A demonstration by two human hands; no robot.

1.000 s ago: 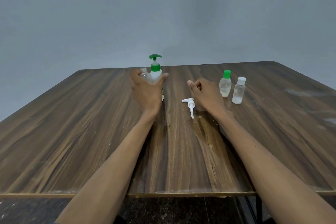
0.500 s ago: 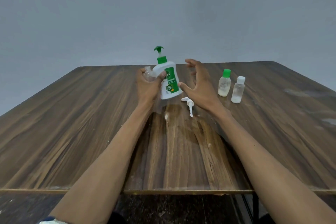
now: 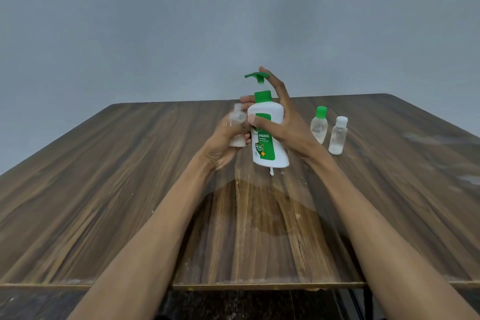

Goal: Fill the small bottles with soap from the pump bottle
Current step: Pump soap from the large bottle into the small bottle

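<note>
Worktop [image 3: 363, 215]: dark wood grain, with a wet patch near its front edge.
Pump bottle [image 3: 267, 132]: white with a green label, held upright above the worktop, long axis near vertical; its green pump head [image 3: 255, 76] pointed left, toward the open bottle.
Right hand [image 3: 283, 125]: fingers wrapped around the pump bottle's body, index finger raised beside the pump head.
Left hand [image 3: 226, 138]: fingers closed around a small uncapped bottle [image 3: 238, 125], just left of the pump bottle and below the spout.
Key relation: the small bottle's mouth sat left of and lower than the spout tip, not yet under it.
Other small bottles: a green-capped one [image 3: 319, 126] and a white-capped one [image 3: 337, 135] stood to the right.
</note>
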